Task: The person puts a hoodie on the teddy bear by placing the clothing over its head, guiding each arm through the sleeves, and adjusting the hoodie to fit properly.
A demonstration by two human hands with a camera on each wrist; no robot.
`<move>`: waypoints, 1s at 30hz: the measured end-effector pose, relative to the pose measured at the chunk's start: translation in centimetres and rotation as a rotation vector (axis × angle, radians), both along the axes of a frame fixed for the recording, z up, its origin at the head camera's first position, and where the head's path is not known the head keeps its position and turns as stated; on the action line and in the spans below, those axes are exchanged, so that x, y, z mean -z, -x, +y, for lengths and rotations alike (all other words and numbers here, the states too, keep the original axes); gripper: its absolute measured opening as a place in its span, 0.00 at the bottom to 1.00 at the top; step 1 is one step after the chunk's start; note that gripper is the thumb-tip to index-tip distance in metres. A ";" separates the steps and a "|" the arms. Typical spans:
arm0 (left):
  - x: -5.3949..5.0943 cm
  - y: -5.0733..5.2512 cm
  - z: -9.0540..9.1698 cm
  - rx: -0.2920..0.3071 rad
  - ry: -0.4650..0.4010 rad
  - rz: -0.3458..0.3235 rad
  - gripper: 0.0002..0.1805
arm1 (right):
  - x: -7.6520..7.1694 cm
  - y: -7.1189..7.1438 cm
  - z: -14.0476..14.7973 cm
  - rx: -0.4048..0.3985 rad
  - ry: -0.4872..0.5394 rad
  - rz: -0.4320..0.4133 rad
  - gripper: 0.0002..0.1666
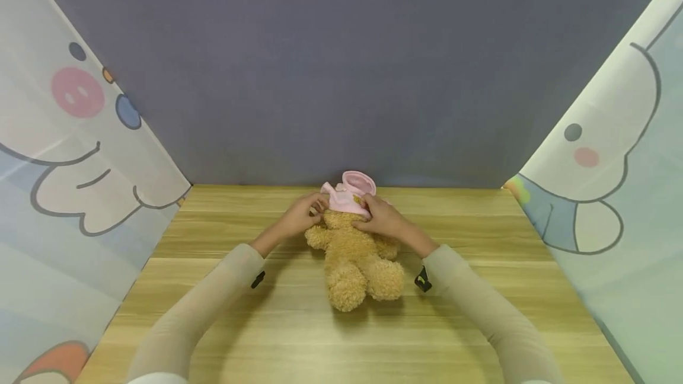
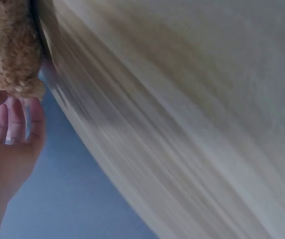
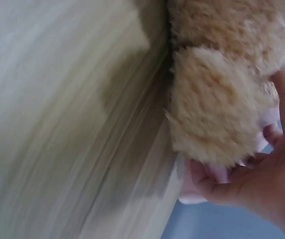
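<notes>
A curly tan teddy bear (image 1: pixel 352 248) lies on the wooden table, its legs towards me. Pink cloth (image 1: pixel 344 199) covers the bear's head; it has a yellow patch and a round, rimmed part standing up at the far side. Whether it is a hat or a small top, I cannot tell. My right hand (image 1: pixel 381 216) grips the cloth's right edge, thumb lying by the bear's neck. At the left edge of the cloth is my left hand (image 1: pixel 302 215), fingers loosely bent; its fingertips (image 2: pixel 35 104) reach the fur in the left wrist view. The bear's face is hidden.
The wooden table (image 1: pixel 299 336) ends at a dark grey wall (image 1: pixel 347 76) just behind the bear's head. Printed cartoon panels (image 1: pixel 48 194) (image 1: pixel 613 165) stand along both sides. A black strap piece (image 1: pixel 423 280) shows beside the right sleeve.
</notes>
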State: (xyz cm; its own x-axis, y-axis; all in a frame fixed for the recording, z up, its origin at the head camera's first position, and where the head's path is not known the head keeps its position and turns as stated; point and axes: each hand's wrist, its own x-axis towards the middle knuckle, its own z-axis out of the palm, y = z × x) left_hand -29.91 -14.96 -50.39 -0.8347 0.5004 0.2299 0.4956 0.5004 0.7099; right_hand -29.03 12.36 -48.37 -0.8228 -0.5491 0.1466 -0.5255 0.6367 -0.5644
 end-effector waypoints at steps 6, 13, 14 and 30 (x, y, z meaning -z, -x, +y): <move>-0.1 0.7 -0.3 0.034 0.046 -0.010 0.22 | 0.0 -0.3 -0.1 0.009 -0.038 0.008 0.23; -0.1 2.0 -0.3 0.112 0.045 -0.107 0.29 | 0.2 -0.6 0.0 0.058 -0.043 0.112 0.22; -0.1 2.1 -0.2 0.117 0.043 -0.120 0.28 | 0.2 -0.6 0.1 0.058 -0.041 0.121 0.22; 0.0 1.9 1.4 0.126 0.063 -0.009 0.13 | -0.5 -0.6 0.7 0.067 -0.092 -0.018 0.25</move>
State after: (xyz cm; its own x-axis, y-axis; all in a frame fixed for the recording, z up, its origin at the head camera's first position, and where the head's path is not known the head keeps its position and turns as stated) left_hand -31.83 -13.59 -50.39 -0.7666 0.6143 0.1872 0.5506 0.4786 0.6839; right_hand -28.44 13.10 -47.83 -0.8602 -0.5031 0.0831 -0.4702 0.7197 -0.5109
